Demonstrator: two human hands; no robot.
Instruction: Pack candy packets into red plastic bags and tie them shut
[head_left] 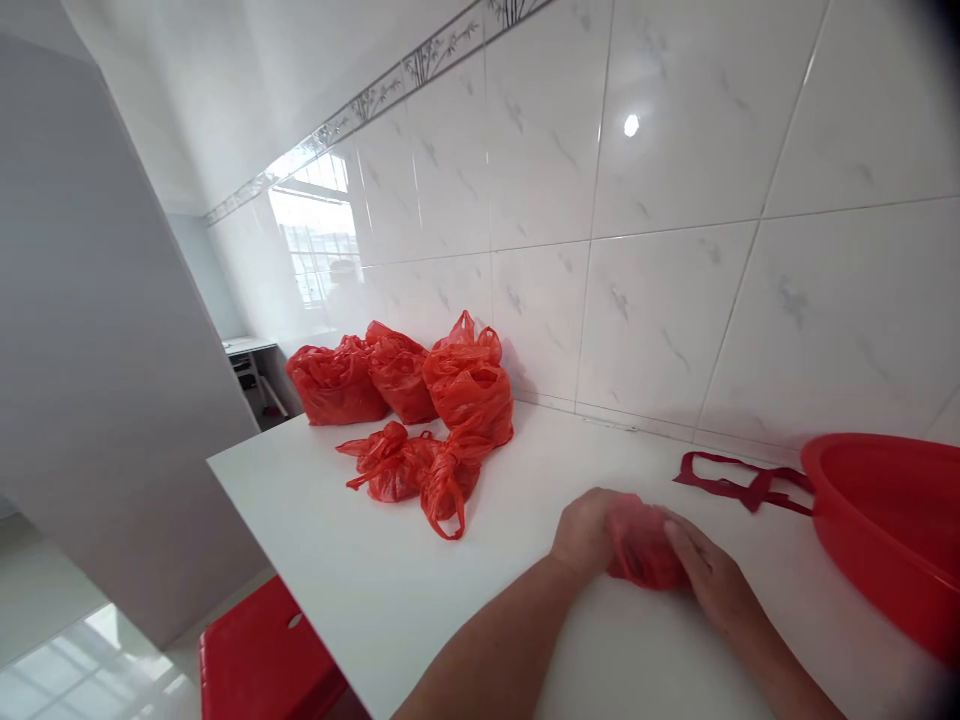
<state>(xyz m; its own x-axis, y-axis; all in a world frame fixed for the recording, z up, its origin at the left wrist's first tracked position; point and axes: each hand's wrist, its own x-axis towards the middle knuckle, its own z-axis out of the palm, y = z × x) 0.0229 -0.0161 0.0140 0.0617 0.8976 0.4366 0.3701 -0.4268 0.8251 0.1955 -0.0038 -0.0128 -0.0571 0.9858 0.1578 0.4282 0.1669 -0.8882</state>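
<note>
Between my two hands, just above or on the white table (547,460), is a small red plastic bag (643,545) bunched into a bundle, with something darker showing through it. My left hand (589,535) wraps its left side, the fingers partly hidden behind it. On the opposite side, my right hand (697,560) grips the bundle with its thumb along the top edge. What the bag contains cannot be made out.
Several filled red plastic bags (469,385) stand by the tiled wall, with smaller knotted ones (450,480) in front. At the right sits a red basin (885,540) beside dark red straps (720,485). A red stool (262,650) is below the table's left edge.
</note>
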